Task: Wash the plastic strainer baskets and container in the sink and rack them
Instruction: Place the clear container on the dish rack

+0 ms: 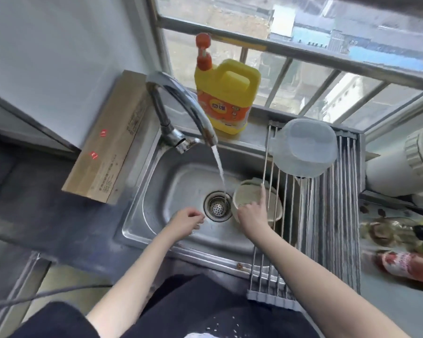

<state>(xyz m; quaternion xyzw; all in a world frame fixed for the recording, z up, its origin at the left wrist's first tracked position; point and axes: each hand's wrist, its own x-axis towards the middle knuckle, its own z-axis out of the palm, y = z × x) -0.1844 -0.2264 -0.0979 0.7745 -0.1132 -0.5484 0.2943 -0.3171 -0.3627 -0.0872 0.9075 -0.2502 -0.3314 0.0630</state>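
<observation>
A pale strainer basket lies in the steel sink, at its right side, partly under the roll-up drying rack. My right hand grips the basket's near rim, with the index finger stretched along its right edge. My left hand hovers over the sink floor beside the drain, fingers loosely curled and holding nothing. A clear plastic container sits upside down on the far end of the rack. Water runs from the tap toward the drain.
A yellow dish-soap bottle with an orange pump stands on the window ledge behind the sink. A wooden box lies on the counter at the left. Bottles and a white appliance crowd the counter right of the rack.
</observation>
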